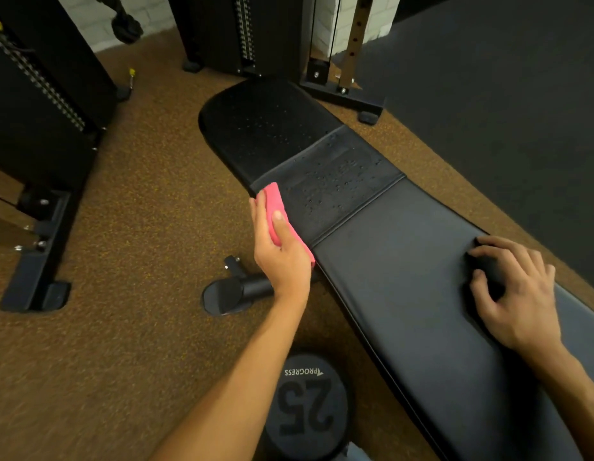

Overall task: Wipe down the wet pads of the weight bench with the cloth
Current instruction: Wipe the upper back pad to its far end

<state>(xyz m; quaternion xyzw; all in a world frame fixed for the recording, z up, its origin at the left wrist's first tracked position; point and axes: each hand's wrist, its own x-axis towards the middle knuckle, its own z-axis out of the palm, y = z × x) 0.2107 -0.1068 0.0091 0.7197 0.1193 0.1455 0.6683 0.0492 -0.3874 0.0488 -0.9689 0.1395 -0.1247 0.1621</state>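
head view: left hand grips cloth at bench left edge, right hand rests loose on it; press flat across drops.

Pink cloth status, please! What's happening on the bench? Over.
Left grip holds pink cloth at edge of wet middle pad. Right grip rests on near pad. Nothing blocking the wipe.

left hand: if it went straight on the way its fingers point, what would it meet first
The left hand, gripping the pink cloth at the bench's edge, points away along that edge. It would likely slide first onto the far pad, which is dotted with water drops. Depth is hard to judge here.
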